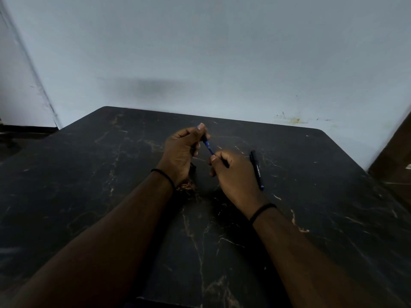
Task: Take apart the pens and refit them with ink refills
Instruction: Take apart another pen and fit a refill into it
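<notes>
Both hands grip one blue pen (208, 146) — left hand (181, 152), right hand (233, 172).

— Where does the head view look from?
— From above and behind the hands, facing forward and down along both forearms. The left hand (181, 150) and right hand (233, 172) sit near the middle, fairly close.
— What lies past them?
— The dark table (311, 218) spreads beneath and beyond the hands, then a pale wall (222, 52) behind.
— Any second view?
— No, only this wide-angle one.
</notes>
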